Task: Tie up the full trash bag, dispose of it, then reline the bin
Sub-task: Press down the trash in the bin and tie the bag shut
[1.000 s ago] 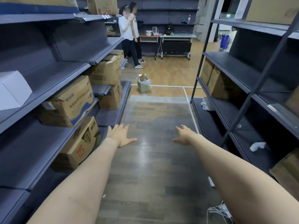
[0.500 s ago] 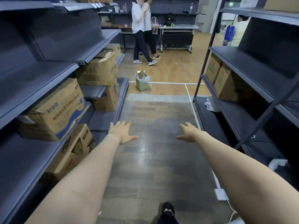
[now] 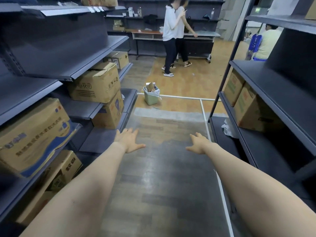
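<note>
Both arms reach forward down an aisle between two rows of dark metal shelving, and neither hand holds anything: the left hand is flat with fingers spread and thumb out to the right, and the right hand is likewise spread wide, palm down. The task's thing, a small pale green bin, stands on the far floor at the mouth of the aisle, well apart from both hands, just beside the far end of the left shelving. A thin pale trash bag is folded over its rim, and crumpled brown card or paper pokes up above the top, so it looks full. Judging from its small size and the paper waste showing, the load should be light, though what lies lower down is hidden. The bag film looks soft, slack and somewhat slippery, and probably tears easily if sharp card corners press into it; the sensible hold is the loose edge draped over the rim, gathered from opposite sides and drawn up above the waste to leave enough for a knot. The bin itself looks like stiff, smooth plastic, squarish and tapering downward, and may lift with the bag unless steadied. The near floor is grey wood-look planking with a dull sheen; farther off it turns to warm orange boards. Worn, dented cardboard boxes sit on the left shelves.
</note>
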Action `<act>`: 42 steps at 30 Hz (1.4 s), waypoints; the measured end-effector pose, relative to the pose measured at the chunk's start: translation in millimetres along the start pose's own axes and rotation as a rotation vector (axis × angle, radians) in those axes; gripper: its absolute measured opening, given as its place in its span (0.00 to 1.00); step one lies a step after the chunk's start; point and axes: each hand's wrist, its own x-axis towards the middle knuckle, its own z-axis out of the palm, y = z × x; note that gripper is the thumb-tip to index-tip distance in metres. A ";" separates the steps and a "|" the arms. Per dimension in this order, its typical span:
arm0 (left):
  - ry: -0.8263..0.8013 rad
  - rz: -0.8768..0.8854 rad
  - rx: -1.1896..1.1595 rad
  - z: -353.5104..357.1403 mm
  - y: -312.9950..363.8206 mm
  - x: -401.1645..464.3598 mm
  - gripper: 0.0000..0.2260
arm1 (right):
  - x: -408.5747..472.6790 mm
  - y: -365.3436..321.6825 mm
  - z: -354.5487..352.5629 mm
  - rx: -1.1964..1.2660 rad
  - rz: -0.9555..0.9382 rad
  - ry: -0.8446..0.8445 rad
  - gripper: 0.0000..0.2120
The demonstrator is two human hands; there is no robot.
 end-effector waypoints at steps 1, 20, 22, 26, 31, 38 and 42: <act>-0.008 0.001 0.006 -1.8 2.2 10.4 0.39 | 8.8 3.7 -4.9 0.003 0.000 -0.005 0.36; -0.003 0.002 -0.026 -68.9 -29.6 264.8 0.37 | 252.7 -4.0 -131.8 -0.064 -0.045 0.046 0.36; 0.009 0.012 -0.050 -82.6 -38.3 297.6 0.37 | 283.7 -12.4 -153.0 -0.039 -0.063 0.059 0.36; 0.002 0.036 -0.068 -97.9 -48.5 351.9 0.37 | 337.2 -20.1 -179.3 -0.017 -0.088 0.066 0.37; -0.034 0.036 -0.095 -100.1 -55.3 411.9 0.38 | 395.7 -13.7 -197.4 -0.014 -0.067 0.039 0.37; -0.060 0.003 -0.092 -118.0 -54.4 516.8 0.37 | 503.6 0.5 -244.7 -0.020 -0.103 0.045 0.36; -0.043 -0.032 -0.108 -146.0 -45.8 591.3 0.37 | 574.2 8.4 -290.0 -0.030 -0.144 0.059 0.36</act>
